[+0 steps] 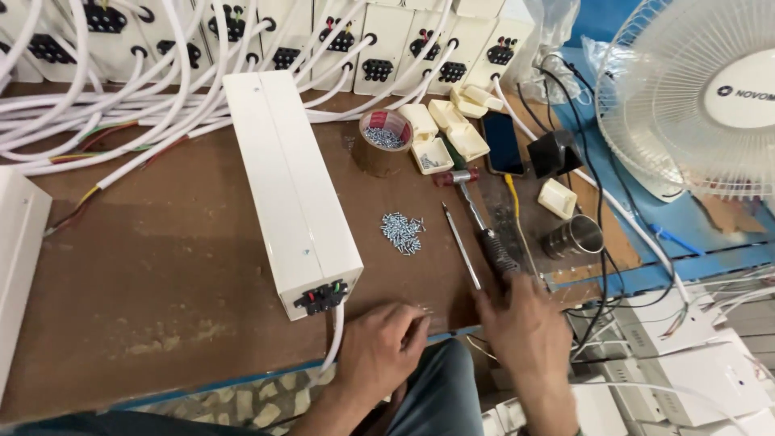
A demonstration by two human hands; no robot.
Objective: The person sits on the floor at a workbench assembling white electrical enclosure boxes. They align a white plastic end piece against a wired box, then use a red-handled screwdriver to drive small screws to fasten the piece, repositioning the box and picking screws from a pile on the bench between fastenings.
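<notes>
My right hand rested low and right of centre, fingers closed over the dark handle of a screwdriver lying on the brown table. My left hand, beside it, curled loosely, holding nothing I could make out. Screws lay just above; the long white box stood left.

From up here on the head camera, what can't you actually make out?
- Right hand: covers the near ends of the two tools; a grip can't be confirmed.
- Left hand: fingers curl over something too small to tell.
- Tape roll: contents too small to identify.
- Fan: cut by the right edge.
</notes>
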